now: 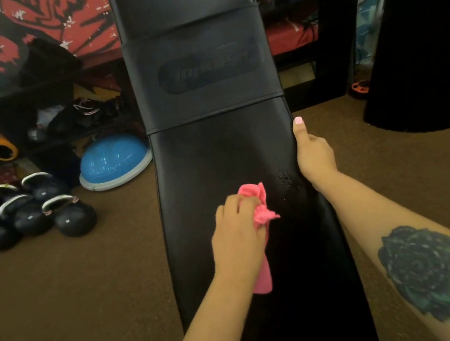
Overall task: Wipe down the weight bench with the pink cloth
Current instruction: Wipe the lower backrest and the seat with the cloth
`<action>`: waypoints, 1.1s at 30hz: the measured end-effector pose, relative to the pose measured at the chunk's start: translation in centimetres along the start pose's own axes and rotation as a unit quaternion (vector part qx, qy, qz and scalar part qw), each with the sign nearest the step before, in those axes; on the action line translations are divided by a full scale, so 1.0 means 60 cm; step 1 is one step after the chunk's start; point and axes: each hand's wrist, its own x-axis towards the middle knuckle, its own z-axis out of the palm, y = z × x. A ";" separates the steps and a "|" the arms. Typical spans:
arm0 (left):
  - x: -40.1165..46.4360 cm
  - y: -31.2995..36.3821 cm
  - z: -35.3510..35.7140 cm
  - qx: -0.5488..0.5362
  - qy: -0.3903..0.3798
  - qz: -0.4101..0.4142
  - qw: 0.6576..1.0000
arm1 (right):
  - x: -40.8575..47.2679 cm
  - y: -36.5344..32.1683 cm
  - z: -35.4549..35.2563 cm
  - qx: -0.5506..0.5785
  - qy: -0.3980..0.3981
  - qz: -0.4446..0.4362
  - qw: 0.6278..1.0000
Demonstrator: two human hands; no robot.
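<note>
The black padded weight bench runs up the middle of the view, away from me. My left hand grips the bunched pink cloth and holds it against the lower part of the pad, with a tail of cloth trailing back under my wrist. A scuffed, worn patch marks the pad just right of the cloth. My right hand grips the bench's right edge, thumb lying along the rim and fingers curled under, out of sight.
Several dark kettlebells and a blue half-dome balance trainer sit on the brown carpet at left, below low black shelves with shoes and rolled mats. A black punching bag stands at right.
</note>
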 end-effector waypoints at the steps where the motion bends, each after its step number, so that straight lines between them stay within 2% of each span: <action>1: -0.002 0.010 0.008 -0.011 -0.011 0.002 1.000 | 0.000 0.000 0.000 -0.001 -0.002 0.001 1.000; 7: 0.053 0.052 0.009 -0.005 -0.023 0.036 0.999 | -0.003 -0.004 -0.024 0.004 -0.084 0.020 0.996; 8: 0.057 0.047 0.004 -0.006 -0.012 0.032 0.999 | -0.007 0.000 -0.033 0.008 -0.068 -0.003 0.998; 11: 0.052 0.028 -0.006 -0.034 0.027 -0.029 0.999 | -0.045 0.017 -0.062 0.023 0.058 -0.109 0.992; 13: 0.034 0.030 -0.006 -0.037 0.029 -0.048 0.998 | -0.093 0.025 -0.068 0.066 0.076 -0.132 0.986; 16: 0.006 0.056 0.005 -0.049 -0.037 -0.035 0.997 | -0.164 0.033 -0.056 0.097 -0.010 -0.112 0.989; 18: 0.014 0.071 0.012 -0.050 -0.063 -0.019 0.997 | -0.189 0.036 -0.047 0.112 -0.034 -0.096 0.988; 22: 0.073 0.078 0.001 -0.015 -0.042 0.009 0.999 | -0.188 0.036 -0.047 0.121 0.009 -0.083 0.989; 27: 0.048 0.051 -0.010 -0.060 0.004 -0.054 0.997 | -0.190 0.039 -0.049 0.088 0.017 -0.085 0.992; 30: 0.003 0.067 0.012 -0.072 -0.026 -0.051 0.996 | -0.195 0.049 -0.044 0.082 0.014 -0.076 0.994; 33: 0.023 0.094 0.021 -0.111 -0.073 -0.054 0.990 | -0.199 0.055 -0.041 0.077 0.024 -0.075 0.994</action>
